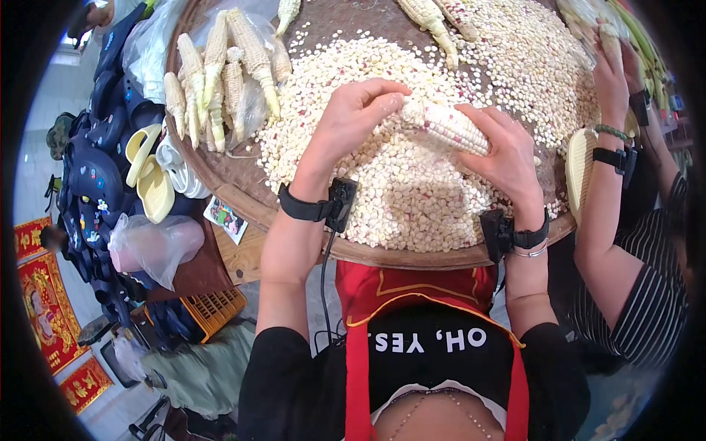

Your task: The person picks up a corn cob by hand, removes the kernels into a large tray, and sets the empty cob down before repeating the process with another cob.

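Note:
A partly stripped corn cob [445,125] with white and some reddish kernels lies slantwise between my hands, above a heap of loose kernels [412,202]. My right hand [507,147] is wrapped round its right end. At its left end, my left hand [360,114] is closed, thumb and fingertips pinched against the cob where the kernels look rubbed off. Beneath everything is a large round brown tray [235,202] with a raised rim.
Several bare cobs [213,73] lie at the tray's left, more cobs [430,26] at the far side. On the right, another person's hand [610,73] holds a cob. Left of the tray are dark blue clogs [95,176], yellow clogs [154,191] and a plastic bag [158,246].

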Tool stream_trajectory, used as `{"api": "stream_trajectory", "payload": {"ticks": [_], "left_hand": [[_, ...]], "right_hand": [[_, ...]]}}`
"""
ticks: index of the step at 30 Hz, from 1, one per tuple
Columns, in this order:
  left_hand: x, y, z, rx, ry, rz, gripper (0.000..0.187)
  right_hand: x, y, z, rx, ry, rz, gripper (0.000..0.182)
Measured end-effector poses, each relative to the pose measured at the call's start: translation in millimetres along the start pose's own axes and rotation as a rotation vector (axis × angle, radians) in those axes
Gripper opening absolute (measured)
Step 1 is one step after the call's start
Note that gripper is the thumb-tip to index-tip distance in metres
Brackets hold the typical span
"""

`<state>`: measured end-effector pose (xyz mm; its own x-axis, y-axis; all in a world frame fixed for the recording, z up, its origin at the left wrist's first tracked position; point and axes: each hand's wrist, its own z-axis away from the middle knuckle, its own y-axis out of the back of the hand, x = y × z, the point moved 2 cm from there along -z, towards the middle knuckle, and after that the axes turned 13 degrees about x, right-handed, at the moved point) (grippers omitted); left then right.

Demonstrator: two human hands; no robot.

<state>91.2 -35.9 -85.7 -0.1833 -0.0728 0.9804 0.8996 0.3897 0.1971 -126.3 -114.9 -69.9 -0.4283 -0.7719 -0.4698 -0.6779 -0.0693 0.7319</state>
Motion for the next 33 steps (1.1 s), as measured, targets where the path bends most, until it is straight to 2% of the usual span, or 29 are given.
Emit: {"api": "stream_trajectory", "payload": {"ticks": [3, 5, 7, 10, 22, 25, 27, 31, 33], "left_hand": [[6, -6, 5, -0.1, 0.058, 0.117, 0.025], [6, -7, 8, -0.112, 0.033, 0.134, 0.027], [6, -8, 9, -0.123, 0.008, 0.153, 0.03], [6, -7, 9, -0.129, 0.0, 0.096, 0.034], [10, -10, 11, -0.07, -0.041, -0.067, 0.022], [3, -14, 10, -0.022, -0.072, -0.083, 0.021], [5, -17, 10, 0.021, -0.142, -0.2, 0.02], [7, -14, 8, 0.0, -0.16, -0.309, 0.02], [5, -11, 6, -0.097, -0.091, -0.304, 0.021]], "right_hand": [[-1, 2, -1, -0.027, -0.076, -0.059, 0.051], [-1, 1, -1, -0.047, -0.107, -0.087, 0.05], [1, 0, -1, 0.043, -0.151, -0.148, 0.048], [-1, 1, -2, -0.004, -0.177, -0.171, 0.048], [-1, 2, -2, 0.01, -0.053, -0.19, 0.047], [0, 1, -2, 0.022, -0.021, -0.171, 0.047], [1, 0, -1, 0.02, -0.012, -0.145, 0.046], [-1, -2, -1, 0.017, 0.023, -0.067, 0.045], [-1, -1, 0, 0.007, 0.017, -0.07, 0.045]]}}
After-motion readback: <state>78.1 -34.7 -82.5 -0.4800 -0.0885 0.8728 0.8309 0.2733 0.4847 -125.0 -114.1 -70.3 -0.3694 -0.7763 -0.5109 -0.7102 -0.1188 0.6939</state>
